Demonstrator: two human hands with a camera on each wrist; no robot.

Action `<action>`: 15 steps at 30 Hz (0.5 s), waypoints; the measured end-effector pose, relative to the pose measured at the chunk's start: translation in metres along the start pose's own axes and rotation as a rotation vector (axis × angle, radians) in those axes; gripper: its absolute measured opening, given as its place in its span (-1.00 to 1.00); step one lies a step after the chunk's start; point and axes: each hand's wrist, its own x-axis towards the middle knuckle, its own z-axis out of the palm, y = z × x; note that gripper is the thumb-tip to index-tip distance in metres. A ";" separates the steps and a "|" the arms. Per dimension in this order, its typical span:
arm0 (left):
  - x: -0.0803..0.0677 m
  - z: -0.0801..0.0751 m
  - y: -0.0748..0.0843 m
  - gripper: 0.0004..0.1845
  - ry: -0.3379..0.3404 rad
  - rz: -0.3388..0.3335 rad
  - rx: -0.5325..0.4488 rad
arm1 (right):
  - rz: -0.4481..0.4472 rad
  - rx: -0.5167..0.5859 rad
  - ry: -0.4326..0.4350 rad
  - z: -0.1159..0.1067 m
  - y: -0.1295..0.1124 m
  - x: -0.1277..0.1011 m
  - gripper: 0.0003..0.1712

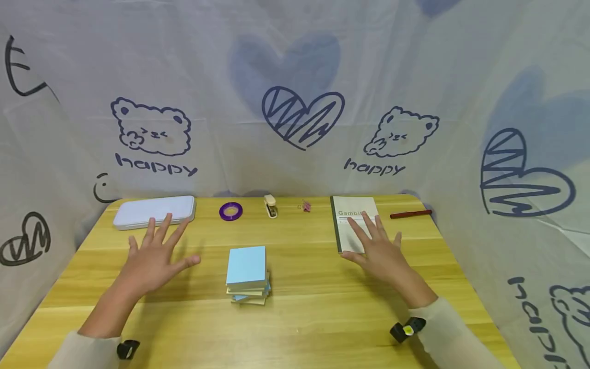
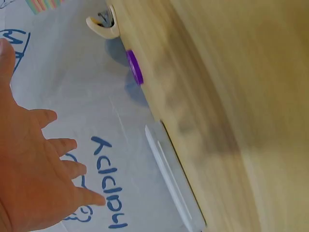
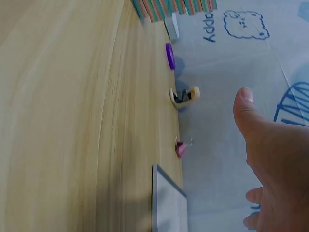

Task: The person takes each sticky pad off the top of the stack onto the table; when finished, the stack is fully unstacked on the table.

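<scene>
My left hand [image 1: 153,261] hovers above the left part of the table with its fingers spread, holding nothing. Its fingertips overlap the front edge of a white pencil case [image 1: 156,211] in the head view. On the other side my right hand [image 1: 380,253], fingers also spread, overlaps a notebook [image 1: 355,205] with a dark spine and the word "Gambit". Between the two hands stands a stack of sticky notes [image 1: 247,265], blue on top with cream and blue layers beneath. The left wrist view shows the left palm raised over the table, apart from the pencil case [image 2: 176,179].
Along the back of the table [image 1: 304,318] lie a purple tape roll [image 1: 222,212], a cream stapler [image 1: 270,206], a small pink binder clip [image 1: 306,206] and a dark red pen [image 1: 411,213]. White cloth [image 1: 221,128] printed with bears and hearts encloses the back and sides.
</scene>
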 end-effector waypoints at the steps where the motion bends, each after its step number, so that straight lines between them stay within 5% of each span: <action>1: -0.001 0.001 0.001 0.07 -0.001 0.007 -0.010 | -0.010 0.008 -0.004 0.000 -0.003 0.001 0.05; 15: -0.018 0.024 0.028 0.06 0.003 0.161 -0.287 | -0.190 0.060 -0.066 0.008 -0.054 0.013 0.03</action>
